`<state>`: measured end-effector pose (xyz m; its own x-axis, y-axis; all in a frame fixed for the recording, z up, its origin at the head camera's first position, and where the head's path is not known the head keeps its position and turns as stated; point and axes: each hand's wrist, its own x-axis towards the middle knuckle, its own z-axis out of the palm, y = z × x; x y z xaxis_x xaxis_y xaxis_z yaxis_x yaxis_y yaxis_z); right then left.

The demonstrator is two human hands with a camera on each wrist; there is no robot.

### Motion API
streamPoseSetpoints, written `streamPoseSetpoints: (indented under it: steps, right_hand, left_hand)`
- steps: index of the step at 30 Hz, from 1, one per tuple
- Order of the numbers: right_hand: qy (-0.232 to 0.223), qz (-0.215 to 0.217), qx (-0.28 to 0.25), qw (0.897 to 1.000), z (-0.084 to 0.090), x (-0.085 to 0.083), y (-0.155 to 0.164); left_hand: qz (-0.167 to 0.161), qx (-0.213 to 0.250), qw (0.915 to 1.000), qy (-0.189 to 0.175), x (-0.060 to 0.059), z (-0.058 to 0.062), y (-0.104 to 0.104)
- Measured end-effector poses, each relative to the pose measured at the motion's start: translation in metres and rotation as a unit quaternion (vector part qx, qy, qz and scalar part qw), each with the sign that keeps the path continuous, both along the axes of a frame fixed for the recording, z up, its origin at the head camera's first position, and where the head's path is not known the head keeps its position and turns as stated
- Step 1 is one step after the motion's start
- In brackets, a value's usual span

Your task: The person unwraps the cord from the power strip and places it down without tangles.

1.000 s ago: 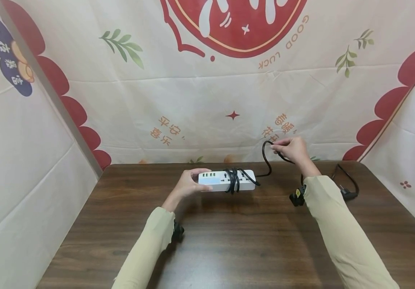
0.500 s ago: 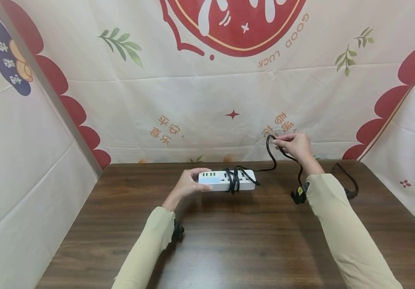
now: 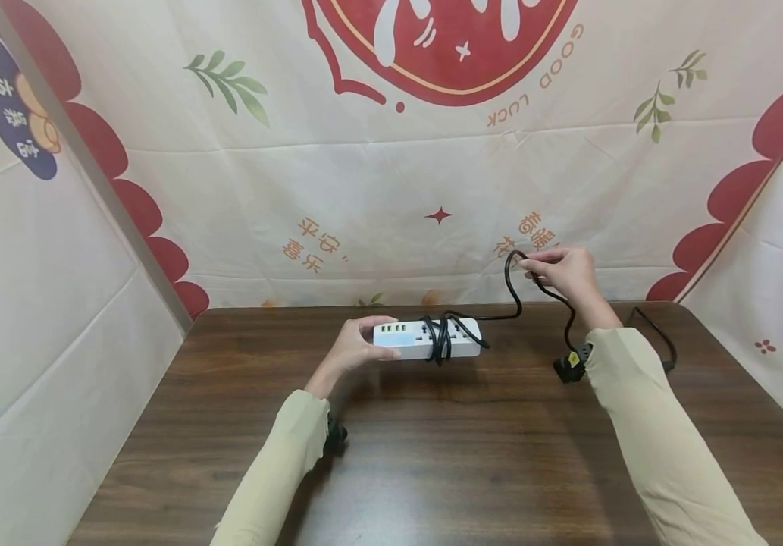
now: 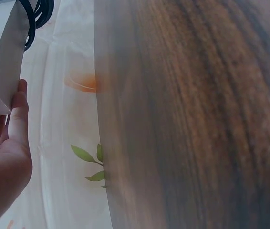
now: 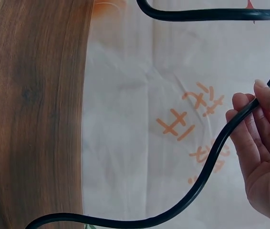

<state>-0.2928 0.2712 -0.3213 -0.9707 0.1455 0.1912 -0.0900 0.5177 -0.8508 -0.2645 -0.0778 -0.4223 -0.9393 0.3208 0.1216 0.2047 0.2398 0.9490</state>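
Left hand (image 3: 353, 350) fingers clamped on strip (image 3: 427, 338), held just above surface (image 3: 432, 455), cord (image 3: 515, 292) coiled round its middle. Right of strip, right hand (image 3: 565, 271) raised, fingers pinching cord.

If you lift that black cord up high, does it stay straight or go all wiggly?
Probably wiggly. The black cord sags in curves between the right hand and the white power strip, so it looks floppy. It likely bends easily, since loops already wrap the strip. It seems light: a few fingers hold it up.
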Motion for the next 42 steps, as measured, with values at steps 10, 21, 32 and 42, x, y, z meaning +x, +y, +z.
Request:
streamPoseSetpoints:
  steps: [10,21,32,42]
  right_hand:
    - [-0.009,0.016,-0.025,1.000,0.000,0.006,0.011]
    - [-0.001,0.016,-0.049,0.999,0.005,0.014,0.017]
    - [0.026,0.025,-0.123,0.992,0.013,0.016,0.020]
    - [0.031,0.029,-0.169,0.985,0.022,0.020,0.022]
  left_hand:
    - [0.008,0.000,0.9999,-0.007,0.000,0.001,0.000]
    - [0.003,-0.002,1.0000,-0.004,0.002,0.003,0.000]
    - [0.004,-0.003,0.9999,-0.009,0.003,0.004,0.001]
    - [0.003,0.009,0.9999,-0.011,0.003,0.004,0.003]
